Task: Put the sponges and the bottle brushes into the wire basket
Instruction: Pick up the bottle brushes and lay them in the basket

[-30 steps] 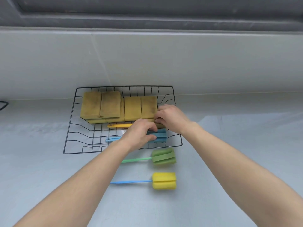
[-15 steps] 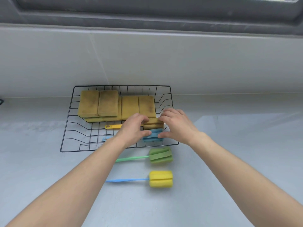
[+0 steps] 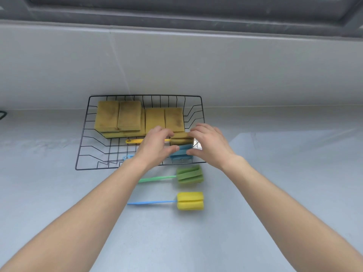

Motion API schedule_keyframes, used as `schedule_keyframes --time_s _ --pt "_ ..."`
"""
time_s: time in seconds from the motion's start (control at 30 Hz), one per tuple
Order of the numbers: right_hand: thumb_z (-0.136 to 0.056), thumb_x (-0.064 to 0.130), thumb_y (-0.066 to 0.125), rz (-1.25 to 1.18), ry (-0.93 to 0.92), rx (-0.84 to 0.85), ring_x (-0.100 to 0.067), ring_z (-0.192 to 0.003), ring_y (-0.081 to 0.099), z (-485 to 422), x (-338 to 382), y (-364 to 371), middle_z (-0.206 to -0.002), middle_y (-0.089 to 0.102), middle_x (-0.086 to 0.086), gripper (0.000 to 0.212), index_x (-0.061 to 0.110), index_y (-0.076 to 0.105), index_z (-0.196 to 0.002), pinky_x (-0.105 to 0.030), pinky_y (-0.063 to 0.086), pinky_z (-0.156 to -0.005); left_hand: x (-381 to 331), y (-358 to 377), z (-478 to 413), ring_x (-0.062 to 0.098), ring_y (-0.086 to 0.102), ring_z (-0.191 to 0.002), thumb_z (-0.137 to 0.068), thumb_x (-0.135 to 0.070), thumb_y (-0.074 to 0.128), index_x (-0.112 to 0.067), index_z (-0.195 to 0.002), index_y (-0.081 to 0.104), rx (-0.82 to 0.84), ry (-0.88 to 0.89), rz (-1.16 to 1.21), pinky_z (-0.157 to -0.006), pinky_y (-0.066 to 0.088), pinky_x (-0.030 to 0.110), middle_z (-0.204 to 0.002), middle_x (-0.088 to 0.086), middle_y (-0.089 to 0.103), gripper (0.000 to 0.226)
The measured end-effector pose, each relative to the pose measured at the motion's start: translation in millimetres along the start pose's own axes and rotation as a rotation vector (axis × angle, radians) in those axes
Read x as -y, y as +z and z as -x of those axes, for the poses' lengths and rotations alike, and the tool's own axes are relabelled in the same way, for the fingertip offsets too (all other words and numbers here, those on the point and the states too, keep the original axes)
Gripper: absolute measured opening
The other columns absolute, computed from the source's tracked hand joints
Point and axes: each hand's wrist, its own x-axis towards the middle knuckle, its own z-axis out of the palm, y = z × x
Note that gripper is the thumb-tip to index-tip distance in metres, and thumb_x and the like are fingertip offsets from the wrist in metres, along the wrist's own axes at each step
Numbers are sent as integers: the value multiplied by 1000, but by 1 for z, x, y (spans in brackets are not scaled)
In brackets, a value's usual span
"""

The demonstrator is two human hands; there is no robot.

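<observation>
A black wire basket (image 3: pixel 82 134) stands on the grey counter against the wall. Several yellow sponges (image 3: pixel 129 114) fill its back half. In front of them lie a yellow-handled bottle brush (image 3: pixel 180 138) with a brownish head and a blue bottle brush (image 3: pixel 181 152). My left hand (image 3: pixel 155 150) and my right hand (image 3: pixel 212 146) flank these two heads with fingers spread, and both thumbs touch the blue head. On the counter in front of the basket lie a green bottle brush (image 3: pixel 189 174) and a yellow-headed, blue-handled brush (image 3: pixel 190 201).
A pale wall (image 3: pixel 216 71) rises right behind the basket, under a dark window frame (image 3: pixel 176 14). Part of a black object (image 3: pixel 2 114) shows at the far left edge. The grey counter (image 3: pixel 284 173) stretches to both sides.
My left hand has let go of the blue brush and opened. My right hand has lifted off the brownish head and slid a little right. The blue brush lies in the basket.
</observation>
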Motion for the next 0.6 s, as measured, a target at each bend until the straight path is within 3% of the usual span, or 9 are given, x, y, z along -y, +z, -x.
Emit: schedule_keyframes --time_s 0.17,0.33,0.47,0.6 --pt "-83 41 75 -169 14 -188 -26 -101 57 47 11 3 -107 67 0 37 16 66 -110 -41 47 -83 -7 -10 65 12 55 -97 -82 -45 71 -22 -108 66 -104 83 138 -83 46 29 -103 -9 60 35" --pt "-85 37 73 -183 -1 -171 -25 -89 56 93 24 15 -96 65 1 28 16 65 -101 -41 47 -75 -14 18 131 5 57 -83 -79 -49 69 -27 -94 64 39 79 242 -73 47 23 -87 -16 61 27" --pt "-90 34 68 -139 31 -87 -28 -96 59 108 28 23 -101 67 -1 26 14 65 -107 -44 48 -79 -15 54 148 11 55 -105 -78 -44 75 -23 -116 63 148 123 136 -93 45 28 -111 -10 61 45" --pt "-96 37 57 -131 83 3 -24 -118 54 107 35 30 -125 63 2 33 19 59 -124 -40 44 -91 -16 75 148 15 50 -115 -72 -43 78 -24 -126 56 204 153 76 -100 40 27 -124 -6 55 62"
